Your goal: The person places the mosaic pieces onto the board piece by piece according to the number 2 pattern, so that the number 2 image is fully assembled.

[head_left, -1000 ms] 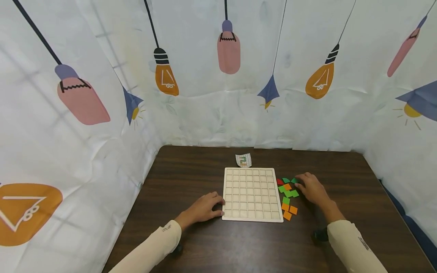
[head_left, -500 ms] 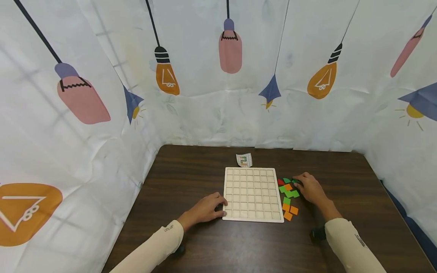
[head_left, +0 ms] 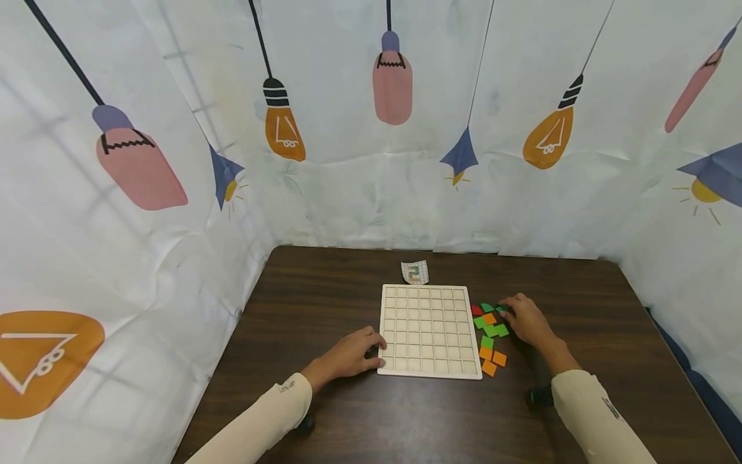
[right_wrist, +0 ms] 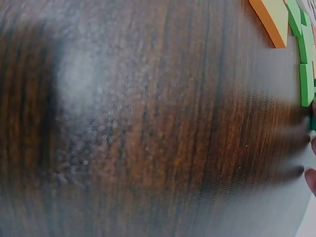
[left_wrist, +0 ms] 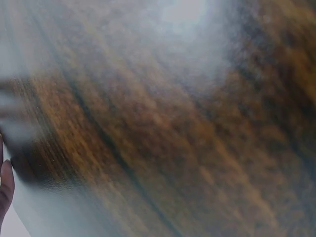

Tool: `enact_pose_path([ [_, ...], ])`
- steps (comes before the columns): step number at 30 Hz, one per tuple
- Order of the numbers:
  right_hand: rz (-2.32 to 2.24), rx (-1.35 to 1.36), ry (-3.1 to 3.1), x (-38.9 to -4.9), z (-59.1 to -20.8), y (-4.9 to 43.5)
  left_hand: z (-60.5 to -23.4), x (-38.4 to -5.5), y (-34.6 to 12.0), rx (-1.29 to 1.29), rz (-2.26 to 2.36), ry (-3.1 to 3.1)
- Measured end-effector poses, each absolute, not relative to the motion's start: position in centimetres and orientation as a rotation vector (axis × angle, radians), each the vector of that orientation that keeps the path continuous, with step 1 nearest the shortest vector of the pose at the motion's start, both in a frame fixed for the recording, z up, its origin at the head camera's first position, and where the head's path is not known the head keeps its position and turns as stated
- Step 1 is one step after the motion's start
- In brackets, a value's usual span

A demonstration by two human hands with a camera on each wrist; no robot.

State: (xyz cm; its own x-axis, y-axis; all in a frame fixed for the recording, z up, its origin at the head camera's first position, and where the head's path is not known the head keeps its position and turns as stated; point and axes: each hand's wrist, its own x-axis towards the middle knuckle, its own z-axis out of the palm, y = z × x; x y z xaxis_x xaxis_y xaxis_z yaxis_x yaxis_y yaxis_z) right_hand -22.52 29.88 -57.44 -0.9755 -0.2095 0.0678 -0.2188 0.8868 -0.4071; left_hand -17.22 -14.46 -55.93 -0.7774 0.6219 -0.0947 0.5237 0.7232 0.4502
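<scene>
A pale square grid board (head_left: 426, 332) lies on the table, its cells bare. My left hand (head_left: 344, 353) rests at the board's left edge, thumb and fingers touching the rim without curling round it. Only a bit of that left hand (left_wrist: 6, 190) shows in the left wrist view. Right of the board, my right hand (head_left: 526, 319) pinches a dark green tile (head_left: 502, 308) between thumb and fingers, low at the table; the fingers partly hide it. Beside it lie another dark green tile (head_left: 487, 307), a red tile (head_left: 476, 310), several light green tiles (head_left: 490, 330) and several orange tiles (head_left: 499, 358).
A small printed card (head_left: 414, 272) with a coloured grid pattern lies behind the board. The dark wooden table (head_left: 324, 283) meets a white curtain (head_left: 359, 200) printed with hanging lamps at its far side. An orange tile (right_wrist: 274, 22) shows in the right wrist view.
The fingers of my right hand have closed in on the dark green tile, which shows less than before. My left hand stays at the board's edge. The view has shifted slightly.
</scene>
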Motion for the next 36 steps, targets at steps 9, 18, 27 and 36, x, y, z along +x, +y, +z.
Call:
enact_pose_path([
  [9,0.625,0.401,-3.007,-22.35,-57.29,29.87,-55.69,-17.13,-14.43,0.885,0.604,2.679],
  [18,0.404,0.543,-2.971,-22.44,-57.23,29.89,-55.83,-17.26,-14.52,0.900,0.619,2.677],
  [27,0.312,0.514,-2.983,-22.46,-57.28,29.71,-55.84,-17.22,-14.57,0.903,0.620,2.676],
  [36,0.347,0.420,-2.989,-21.85,-57.21,30.01,-56.02,-17.11,-14.60,0.900,0.637,2.671],
])
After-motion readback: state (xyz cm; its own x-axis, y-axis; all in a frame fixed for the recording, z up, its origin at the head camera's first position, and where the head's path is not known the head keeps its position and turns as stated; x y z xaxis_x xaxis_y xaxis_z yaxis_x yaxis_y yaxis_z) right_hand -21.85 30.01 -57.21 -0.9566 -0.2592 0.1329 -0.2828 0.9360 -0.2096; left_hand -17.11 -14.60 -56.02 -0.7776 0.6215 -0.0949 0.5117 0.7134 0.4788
